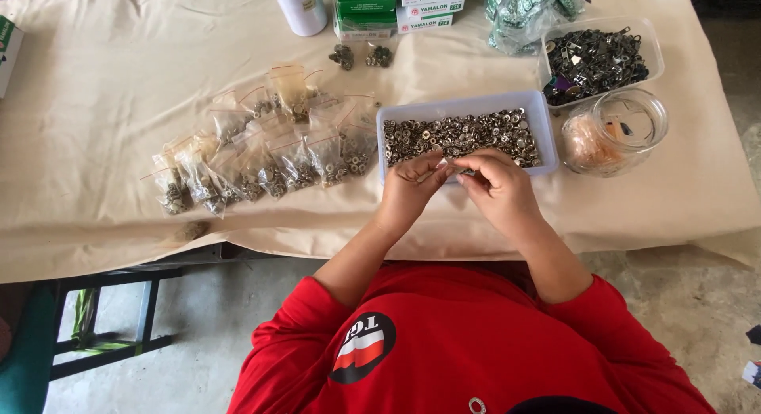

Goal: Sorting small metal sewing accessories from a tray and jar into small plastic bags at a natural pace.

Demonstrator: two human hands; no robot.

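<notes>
Head view, looking down: a table (95,105) draped in a cream cloth is seen from above, with a person in a red shirt (468,343) seated at its near edge. Both hands are brought together just over the near rim of a white tray (460,106) filled with small metal rings (460,135). The left hand (408,188) has its fingers curled narrow, fingertips pinched toward the right hand (499,188), whose fingers are likewise closed to a pinch. Something very small seems to be held between the fingertips, but it is too small to be made out.

To the left of the tray, many small clear bags (261,156) of metal parts are spread in a loose fan. To the right, a clear round jar (626,129) is set, and behind it a clear box (598,61) of dark metal pieces. At the far edge, green and white cartons (396,6), a white cylinder (300,8) and a bag of green items (527,10) are lined up.

As a judgement: a tiny piece could be dropped from the pinch, since the grip is at the fingertips only; it might fall into the tray among the others, or roll off the near edge of the cloth. The tray could also be nudged by a wrist, as it lies close to the table's edge
</notes>
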